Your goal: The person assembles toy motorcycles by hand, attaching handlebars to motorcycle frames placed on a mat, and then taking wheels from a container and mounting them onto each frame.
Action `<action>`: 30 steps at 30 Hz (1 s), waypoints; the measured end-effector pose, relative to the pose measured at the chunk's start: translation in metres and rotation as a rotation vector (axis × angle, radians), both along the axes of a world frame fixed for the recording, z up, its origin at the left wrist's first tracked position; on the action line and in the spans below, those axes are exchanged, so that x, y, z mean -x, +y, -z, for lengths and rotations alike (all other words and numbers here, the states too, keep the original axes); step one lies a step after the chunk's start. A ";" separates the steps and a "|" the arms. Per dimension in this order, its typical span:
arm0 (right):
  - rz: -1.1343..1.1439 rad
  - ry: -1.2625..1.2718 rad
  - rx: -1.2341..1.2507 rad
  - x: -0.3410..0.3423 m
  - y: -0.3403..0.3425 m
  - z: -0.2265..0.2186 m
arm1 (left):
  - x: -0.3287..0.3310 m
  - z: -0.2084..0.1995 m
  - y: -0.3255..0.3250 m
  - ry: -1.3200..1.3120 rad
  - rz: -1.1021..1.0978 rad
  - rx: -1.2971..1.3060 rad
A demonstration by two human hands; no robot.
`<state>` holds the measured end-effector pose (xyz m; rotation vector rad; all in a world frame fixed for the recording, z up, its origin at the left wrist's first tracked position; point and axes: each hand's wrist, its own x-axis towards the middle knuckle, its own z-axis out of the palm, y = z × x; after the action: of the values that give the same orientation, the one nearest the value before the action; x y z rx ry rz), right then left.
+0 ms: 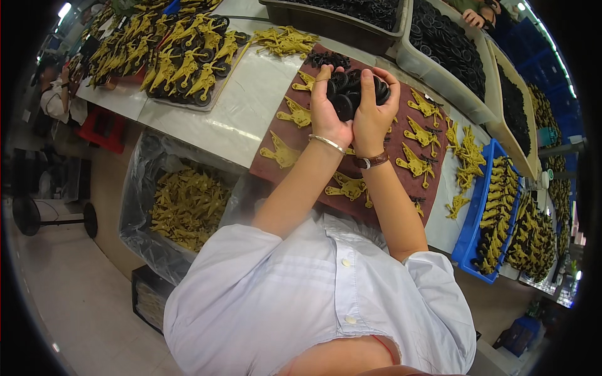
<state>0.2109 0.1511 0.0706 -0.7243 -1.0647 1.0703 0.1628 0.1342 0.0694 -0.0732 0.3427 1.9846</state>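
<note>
Cupped together over the far part of a reddish-brown mat (268, 164), my two hands hold a heap of small black wheels (347, 94). My left hand (328, 116) curves round the heap from the left. My right hand (375, 113) closes round it from the right, thumb over the top. Yellow plastic frames lie spaced out on the mat: one (279, 150) left of my wrists, one (348, 188) below them and one (416, 161) to the right. A small pile of black parts (328, 59) rests just beyond my left fingers.
Grey bins of black wheels (445, 53) stand at the far right. A stack of yellow frames with wheels (188, 66) sits far left. A blue tray (467, 232) of yellow parts is at the right. A plastic-lined bin (188, 207) of yellow frames stands lower left. Another person's hand (475, 17) shows far right.
</note>
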 end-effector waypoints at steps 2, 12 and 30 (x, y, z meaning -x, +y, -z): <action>0.049 0.005 0.012 -0.003 0.004 0.008 | -0.002 -0.002 0.000 0.024 -0.015 0.024; 0.142 -0.297 -0.305 -0.008 0.003 -0.011 | -0.006 0.008 0.006 -0.005 0.021 -0.034; 0.352 -0.301 -0.352 -0.013 0.008 0.005 | -0.009 0.018 0.013 0.010 0.095 0.053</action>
<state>0.2244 0.1588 0.0658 -0.7634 -1.2837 0.4639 0.1718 0.1469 0.0517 -0.0797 0.3985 1.8822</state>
